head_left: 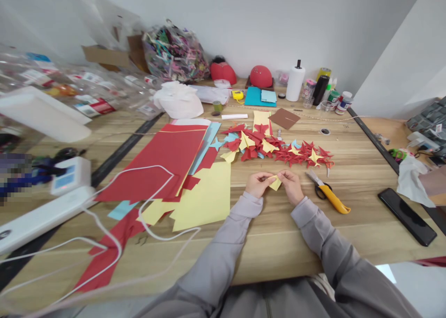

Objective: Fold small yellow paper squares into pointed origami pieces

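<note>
Between my two hands is a small folded piece of yellow paper (276,183), held just above the wooden table. My left hand (258,184) pinches its left corner, and my right hand (291,186) grips its upper right side. Just beyond them lies a long heap of folded paper stars (251,146), mostly red with some yellow and blue. Right of my right hand rest scissors (318,181) and a yellow utility knife (336,199), the knife overlapping the scissors' handles. To my left are yellow paper sheets (209,202) and red paper sheets (156,162).
A black phone (407,215) lies at the right. White cables (153,169) run over the papers from a power strip (45,218). Toward the wall stand a white bottle (295,83), a yellow tape measure (238,95) and a stuffed plastic bag (176,53). Clear plastic bottles (94,81) crowd the left.
</note>
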### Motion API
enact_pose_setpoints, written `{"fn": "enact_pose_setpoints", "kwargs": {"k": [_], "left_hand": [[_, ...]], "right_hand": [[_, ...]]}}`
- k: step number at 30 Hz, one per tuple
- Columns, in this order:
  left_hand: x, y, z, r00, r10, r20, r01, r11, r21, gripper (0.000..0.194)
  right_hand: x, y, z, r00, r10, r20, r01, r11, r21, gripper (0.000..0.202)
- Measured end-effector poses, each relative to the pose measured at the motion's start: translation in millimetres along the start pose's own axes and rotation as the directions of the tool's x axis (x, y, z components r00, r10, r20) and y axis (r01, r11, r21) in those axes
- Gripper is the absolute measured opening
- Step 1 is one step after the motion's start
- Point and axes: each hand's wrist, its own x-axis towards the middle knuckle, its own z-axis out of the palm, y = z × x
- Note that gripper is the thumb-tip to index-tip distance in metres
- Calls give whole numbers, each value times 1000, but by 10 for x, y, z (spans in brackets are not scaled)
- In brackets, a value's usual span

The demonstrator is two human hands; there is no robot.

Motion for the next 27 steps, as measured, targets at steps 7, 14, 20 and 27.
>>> {"fn": "enact_pose_setpoints", "kwargs": {"k": [7, 14, 20, 27], "left_hand": [[2, 36, 13, 981, -168, 97, 184, 964, -190, 31], [19, -22, 11, 983, -162, 88, 176, 966, -192, 35], [45, -82, -23, 991, -115, 73, 126, 980, -155, 35], [41, -66, -20, 989, -120, 81, 132, 979, -156, 35]], "right_hand": [[-8, -1, 2, 1000, 16, -5, -15, 999, 50, 28], [1, -18, 5, 997, -71, -42, 70, 997, -26, 28], [-5, -54, 13, 1000, -23, 10, 23, 999, -45, 26], [-12, -63, 40, 1000, -28, 7, 29, 997, -65, 26]]}}
